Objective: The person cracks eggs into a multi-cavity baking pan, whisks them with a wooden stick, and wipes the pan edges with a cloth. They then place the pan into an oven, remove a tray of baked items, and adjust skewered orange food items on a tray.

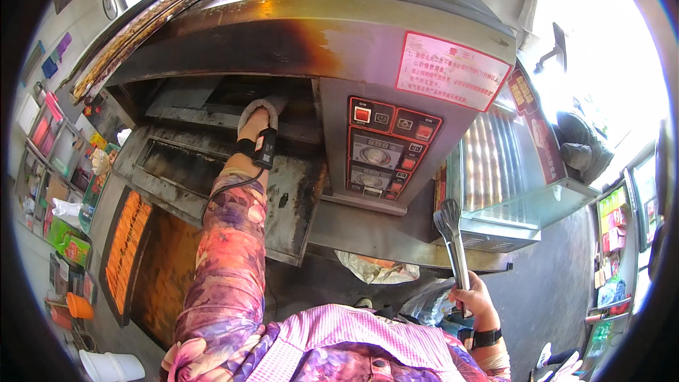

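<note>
L hand (256, 122) was in the oven (364, 53), upper ctr. of frame, w/ a pale pad (274, 120) round it, prob. vs. heat, grip hidden so couldn't tell, while R hand (477, 298), lower rt., clasped the tongs (455, 246) low down, prob. keeping tips free.

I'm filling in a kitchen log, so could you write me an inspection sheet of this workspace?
Surface: metal plate below the oven opening, dark-stained.
Job's things: oven, front scorched above the opening; tongs, head up.
Clutter: plastic bags below the ledge.
Hands: left hand in the oven opening, partly hidden, grip unclear; right hand holding the tongs.
Cables: thin dark cable along the left sleeve.
Surroundings: glass case right of the oven; shelves at both sides.
</note>
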`<action>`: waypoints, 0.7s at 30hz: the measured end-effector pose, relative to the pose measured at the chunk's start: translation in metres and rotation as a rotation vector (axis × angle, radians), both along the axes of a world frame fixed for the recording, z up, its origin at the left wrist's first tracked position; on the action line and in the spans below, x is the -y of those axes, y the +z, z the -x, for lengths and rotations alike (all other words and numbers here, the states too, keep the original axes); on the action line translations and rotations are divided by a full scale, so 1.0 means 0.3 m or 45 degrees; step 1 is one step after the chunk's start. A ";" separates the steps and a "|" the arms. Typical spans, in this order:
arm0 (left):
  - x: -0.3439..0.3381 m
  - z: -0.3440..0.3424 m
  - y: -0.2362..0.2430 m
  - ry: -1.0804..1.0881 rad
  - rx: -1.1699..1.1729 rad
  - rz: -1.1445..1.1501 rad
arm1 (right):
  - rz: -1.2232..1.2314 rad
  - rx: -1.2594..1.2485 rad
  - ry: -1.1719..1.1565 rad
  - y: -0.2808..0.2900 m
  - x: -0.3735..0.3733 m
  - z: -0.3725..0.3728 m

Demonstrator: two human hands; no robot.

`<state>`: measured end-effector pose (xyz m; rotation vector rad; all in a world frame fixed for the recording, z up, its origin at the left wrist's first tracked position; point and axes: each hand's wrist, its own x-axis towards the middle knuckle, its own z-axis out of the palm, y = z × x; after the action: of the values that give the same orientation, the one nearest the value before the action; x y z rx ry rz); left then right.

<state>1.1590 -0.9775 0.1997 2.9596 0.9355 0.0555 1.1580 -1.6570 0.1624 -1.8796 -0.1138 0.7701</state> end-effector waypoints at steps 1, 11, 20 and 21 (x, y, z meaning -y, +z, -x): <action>0.004 0.012 0.008 -0.022 0.056 0.001 | -0.024 -0.033 0.017 -0.004 0.000 -0.010; 0.265 0.732 0.005 0.112 0.765 0.374 | -0.131 -0.029 0.299 0.067 -0.050 -0.080; 0.586 1.189 -0.477 1.008 1.091 1.977 | -0.281 0.106 0.695 0.279 -0.153 -0.025; 0.575 1.147 -0.513 1.011 1.192 2.169 | -0.311 0.124 0.702 0.307 -0.173 -0.007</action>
<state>0.8150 -1.1500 0.0459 0.7652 1.0076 0.3696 1.1600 -1.6050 0.2546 -1.6618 -0.7777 0.9800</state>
